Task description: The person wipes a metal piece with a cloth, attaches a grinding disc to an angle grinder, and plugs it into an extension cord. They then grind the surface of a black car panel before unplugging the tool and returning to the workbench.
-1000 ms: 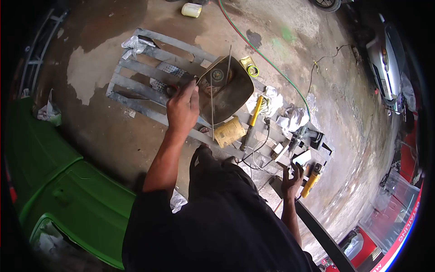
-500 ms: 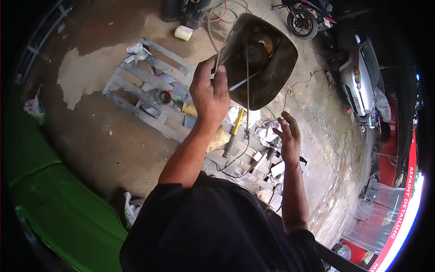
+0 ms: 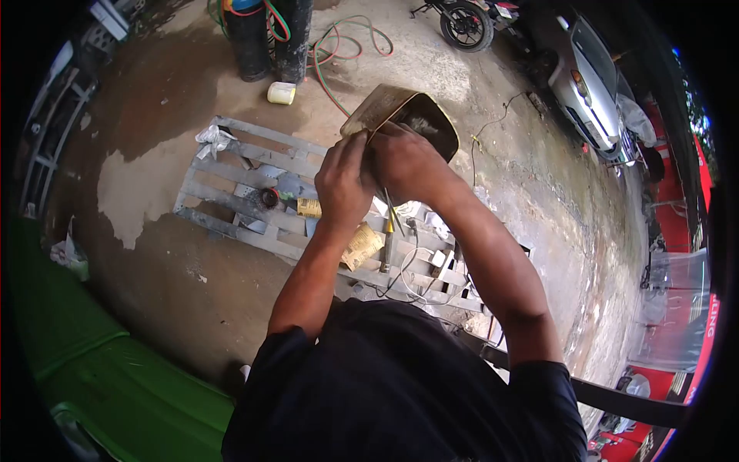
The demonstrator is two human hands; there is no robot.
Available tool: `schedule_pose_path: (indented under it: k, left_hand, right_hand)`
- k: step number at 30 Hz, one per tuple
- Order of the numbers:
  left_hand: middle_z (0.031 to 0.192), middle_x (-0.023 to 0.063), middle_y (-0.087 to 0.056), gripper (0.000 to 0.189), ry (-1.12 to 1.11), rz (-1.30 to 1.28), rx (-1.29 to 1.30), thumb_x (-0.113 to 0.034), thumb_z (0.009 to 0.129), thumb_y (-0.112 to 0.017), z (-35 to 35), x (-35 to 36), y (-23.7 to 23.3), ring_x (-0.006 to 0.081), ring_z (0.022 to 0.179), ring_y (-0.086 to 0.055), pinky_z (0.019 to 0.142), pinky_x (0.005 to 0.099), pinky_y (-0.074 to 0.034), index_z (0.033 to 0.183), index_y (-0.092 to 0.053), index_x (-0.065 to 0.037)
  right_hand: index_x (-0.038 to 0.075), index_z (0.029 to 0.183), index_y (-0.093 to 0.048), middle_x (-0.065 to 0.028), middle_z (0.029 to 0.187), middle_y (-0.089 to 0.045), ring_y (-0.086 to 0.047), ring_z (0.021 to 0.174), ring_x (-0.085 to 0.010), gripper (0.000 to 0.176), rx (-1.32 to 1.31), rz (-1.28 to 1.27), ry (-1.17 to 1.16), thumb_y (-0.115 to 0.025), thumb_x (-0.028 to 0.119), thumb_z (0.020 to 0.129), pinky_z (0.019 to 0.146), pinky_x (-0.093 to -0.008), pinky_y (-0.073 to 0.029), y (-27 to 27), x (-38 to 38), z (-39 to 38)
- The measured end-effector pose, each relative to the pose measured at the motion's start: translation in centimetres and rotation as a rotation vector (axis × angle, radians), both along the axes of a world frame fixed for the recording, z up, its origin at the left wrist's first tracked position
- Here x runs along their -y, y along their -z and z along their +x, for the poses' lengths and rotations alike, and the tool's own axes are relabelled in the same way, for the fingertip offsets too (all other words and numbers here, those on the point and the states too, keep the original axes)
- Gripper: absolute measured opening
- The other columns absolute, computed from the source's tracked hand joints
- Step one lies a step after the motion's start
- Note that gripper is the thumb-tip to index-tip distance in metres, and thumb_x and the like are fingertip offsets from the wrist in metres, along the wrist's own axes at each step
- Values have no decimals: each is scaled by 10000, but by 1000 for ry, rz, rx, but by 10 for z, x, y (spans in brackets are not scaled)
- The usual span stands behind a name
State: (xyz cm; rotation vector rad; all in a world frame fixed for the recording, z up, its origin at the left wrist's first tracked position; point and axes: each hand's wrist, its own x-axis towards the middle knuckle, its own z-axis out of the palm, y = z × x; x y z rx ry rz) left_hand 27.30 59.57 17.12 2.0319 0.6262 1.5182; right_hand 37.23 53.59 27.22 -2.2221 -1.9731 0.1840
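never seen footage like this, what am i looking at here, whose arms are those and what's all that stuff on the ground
No machine here: the person wears a camera on the head, looking down past a dark shirt at their own arms. The left hand and right hand both grip the near rim of a brown metal shell, held in the air. Below, on the concrete floor, lies a grey pallet with a yellow tin and a yellow-handled tool. A green panel is at lower left; a car stands at upper right.
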Motion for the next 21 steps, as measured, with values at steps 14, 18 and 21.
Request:
schedule_pose_path:
  k: [14, 18, 21]
  left_hand:
    - [979, 112, -682, 254, 205, 71, -312, -93, 820, -633, -14, 39, 5, 272, 851, -670, 698, 374, -565, 1063, -679, -37]
    - [973, 104, -681, 255, 222, 76, -276, -83, 817, -632, -22, 40, 9, 266, 873, -670, 707, 371, -567, 1062, -678, -30]
    - [984, 105, -673, 267, 237, 77, -297, -77, 815, -630, -27, 42, 9, 267, 897, -665, 721, 368, -564, 1074, -673, -26]
  right_hand:
    - [63, 996, -682, -186, 1077, -670, -632, 1036, -322, 276, -115, -471, -161, -582, 270, 843, 915, -394, -492, 164, -26, 42]
    - [67, 996, -683, -183, 1075, -671, -633, 1031, -323, 276, -137, -492, -177, -584, 275, 844, 913, -395, -493, 186, -33, 39]
    - [71, 995, -684, -182, 1075, -671, -634, 1028, -324, 276, -132, -497, -172, -585, 279, 844, 911, -396, -493, 200, -30, 38]
